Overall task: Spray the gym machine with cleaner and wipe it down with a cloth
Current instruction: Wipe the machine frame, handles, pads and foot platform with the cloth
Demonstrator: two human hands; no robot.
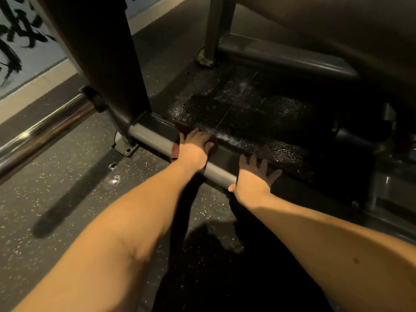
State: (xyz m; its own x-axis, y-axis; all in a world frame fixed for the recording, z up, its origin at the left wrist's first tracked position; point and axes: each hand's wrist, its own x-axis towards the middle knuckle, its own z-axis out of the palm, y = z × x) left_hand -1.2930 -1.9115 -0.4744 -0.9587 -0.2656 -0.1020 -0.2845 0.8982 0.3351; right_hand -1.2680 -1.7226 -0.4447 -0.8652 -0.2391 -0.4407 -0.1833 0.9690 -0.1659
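The gym machine's grey base bar (153, 137) runs low across the floor from centre left to lower right. My left hand (195, 147) presses a dark red cloth (176, 150) onto the top of that bar, fingers curled over the cloth. My right hand (255, 176) rests flat on the same bar a little to the right, fingers spread and holding nothing. Behind the bar, the black floor patch (243, 113) glistens wet. No spray bottle is in view.
A dark upright post (99, 55) of the machine rises at the bar's left end, bolted by a foot plate (123, 147). A chrome tube (42, 131) lies at the left. Another frame bar (286, 57) and a padded part sit at the upper right. The floor is speckled rubber.
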